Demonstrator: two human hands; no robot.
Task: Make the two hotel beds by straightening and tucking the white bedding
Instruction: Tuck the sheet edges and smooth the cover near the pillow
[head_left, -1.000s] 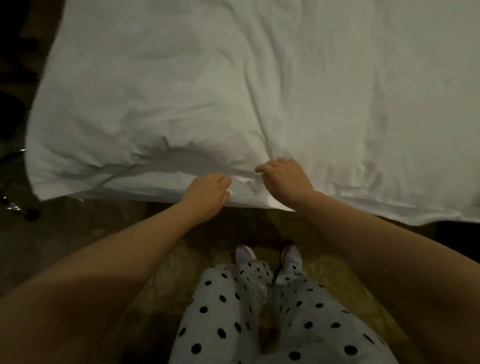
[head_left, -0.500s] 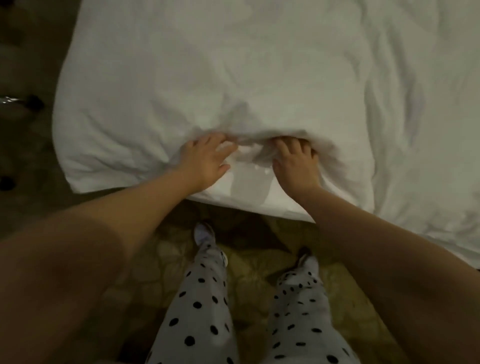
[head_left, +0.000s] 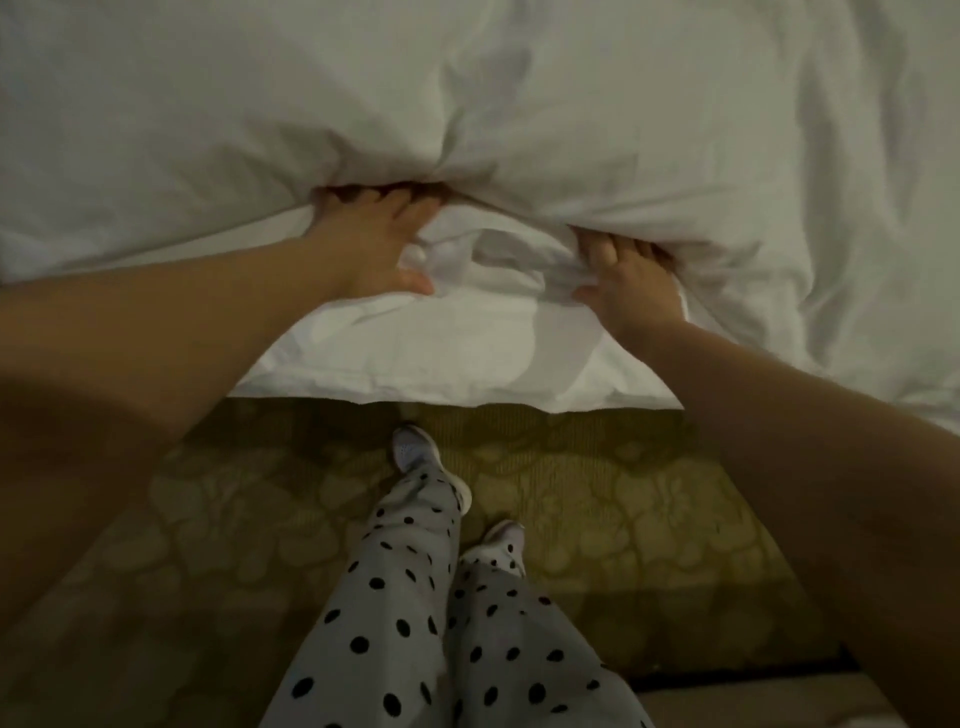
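The left hand (head_left: 371, 249), fingers straight, and right hand (head_left: 631, 286) (its grip hidden, I cannot tell) now reach deeper under the white bedding (head_left: 519, 104); tucking progresses.

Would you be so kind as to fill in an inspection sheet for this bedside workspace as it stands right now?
Surface: white duvet covers all of it in view; creased.
Job's things: the duvet's near edge is bunched into a fold over both hands; lower sheet lies beneath it, hem free above the floor.
Clutter: nothing seen.
Grippers: left hand has its fingers pushed under the fold, thumb out on the sheet; right hand pinches a bunch of the lower sheet, fingertips hidden under the fold.
Cables: nothing seen.
Surroundings: patterned carpet, dim light; the person's polka-dot trousers and white shoes at the bedside.
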